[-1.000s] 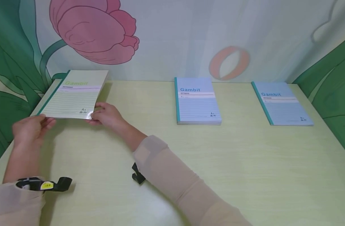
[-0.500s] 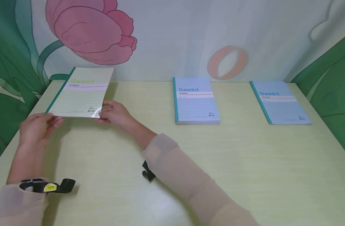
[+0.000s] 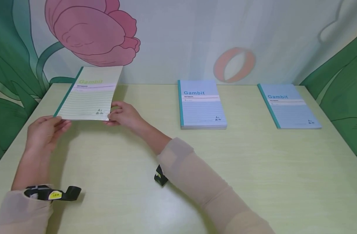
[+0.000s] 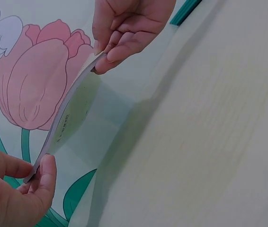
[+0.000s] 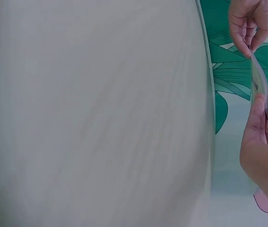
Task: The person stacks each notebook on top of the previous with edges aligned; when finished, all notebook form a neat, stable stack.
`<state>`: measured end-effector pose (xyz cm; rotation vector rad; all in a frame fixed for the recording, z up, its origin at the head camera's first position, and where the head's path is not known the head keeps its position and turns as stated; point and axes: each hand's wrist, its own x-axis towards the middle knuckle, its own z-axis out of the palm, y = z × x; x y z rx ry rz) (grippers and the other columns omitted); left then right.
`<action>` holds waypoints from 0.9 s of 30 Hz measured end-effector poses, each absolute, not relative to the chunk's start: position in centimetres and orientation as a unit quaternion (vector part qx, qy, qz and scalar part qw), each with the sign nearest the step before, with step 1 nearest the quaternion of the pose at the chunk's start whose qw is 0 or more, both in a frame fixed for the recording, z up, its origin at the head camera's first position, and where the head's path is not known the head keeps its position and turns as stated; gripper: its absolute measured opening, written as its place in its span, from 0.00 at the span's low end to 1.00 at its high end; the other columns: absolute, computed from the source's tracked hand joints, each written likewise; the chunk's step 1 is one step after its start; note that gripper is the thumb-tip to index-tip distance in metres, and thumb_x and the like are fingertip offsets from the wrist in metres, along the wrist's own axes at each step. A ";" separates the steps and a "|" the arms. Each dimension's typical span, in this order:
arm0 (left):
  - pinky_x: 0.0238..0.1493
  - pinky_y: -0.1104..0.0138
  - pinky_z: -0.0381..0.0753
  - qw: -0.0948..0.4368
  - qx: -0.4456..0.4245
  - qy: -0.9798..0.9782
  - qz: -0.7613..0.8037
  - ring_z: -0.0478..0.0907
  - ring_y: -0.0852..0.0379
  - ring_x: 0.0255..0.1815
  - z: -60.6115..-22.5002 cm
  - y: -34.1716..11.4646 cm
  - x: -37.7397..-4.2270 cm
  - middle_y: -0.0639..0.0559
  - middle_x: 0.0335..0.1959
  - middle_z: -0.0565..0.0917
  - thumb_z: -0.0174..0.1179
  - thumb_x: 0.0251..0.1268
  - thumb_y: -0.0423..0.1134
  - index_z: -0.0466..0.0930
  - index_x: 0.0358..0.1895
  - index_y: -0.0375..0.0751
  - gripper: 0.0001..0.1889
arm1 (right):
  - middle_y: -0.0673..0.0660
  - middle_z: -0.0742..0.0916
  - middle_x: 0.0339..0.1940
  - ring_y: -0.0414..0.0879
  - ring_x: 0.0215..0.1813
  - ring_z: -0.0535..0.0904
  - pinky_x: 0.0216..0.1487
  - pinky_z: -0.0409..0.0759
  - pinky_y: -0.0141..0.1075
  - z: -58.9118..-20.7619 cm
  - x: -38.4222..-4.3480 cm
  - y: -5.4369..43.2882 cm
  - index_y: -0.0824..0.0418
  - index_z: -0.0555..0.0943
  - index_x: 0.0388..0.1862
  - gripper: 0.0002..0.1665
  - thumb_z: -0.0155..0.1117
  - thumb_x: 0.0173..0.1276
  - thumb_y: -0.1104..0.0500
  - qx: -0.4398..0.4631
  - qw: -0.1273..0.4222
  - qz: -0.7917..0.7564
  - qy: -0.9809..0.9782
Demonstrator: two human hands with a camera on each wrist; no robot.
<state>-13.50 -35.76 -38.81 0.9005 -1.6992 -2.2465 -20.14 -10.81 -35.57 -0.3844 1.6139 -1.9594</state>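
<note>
A notebook [image 3: 87, 97] with a pale cover, a green "Gambit" title and a teal spine strip is held up over the far left part of the table [image 3: 225, 175], its shadow falling on the tabletop. The cover faces up toward the head camera, and the left wrist view shows the notebook bowing slightly between its 2 held corners. The person's left hand [image 3: 45, 133] pinches the near left corner between thumb and fingers, closed on the thin edge. The right hand [image 3: 125, 115] pinches the near right corner, its thumb over the cover and its other fingers curled beneath.

Well to the right, a blue notebook [image 3: 202, 107] lies flat near the far edge; its front edge looks layered, so whether it is 1 or more cannot be told. Farther right lies another blue notebook [image 3: 290, 109], also flat, with its spine at the left. Each forearm has a beige sleeve [image 3: 201, 175] and a black strap [image 3: 52, 194]. Behind the table stands a backdrop [image 3: 172, 42] printed with a pink tulip and green leaves.
</note>
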 end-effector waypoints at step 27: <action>0.39 0.69 0.80 0.099 0.277 -0.586 -0.755 0.82 0.57 0.39 -36.9 -32.3 -12.6 0.51 0.43 0.79 0.64 0.55 0.41 0.68 0.46 0.43 0.18 | 0.62 0.82 0.31 0.65 0.45 0.79 0.43 0.81 0.42 -34.7 -19.6 -7.8 0.70 0.69 0.56 0.21 0.54 0.63 0.76 -0.155 0.287 -0.721 0.611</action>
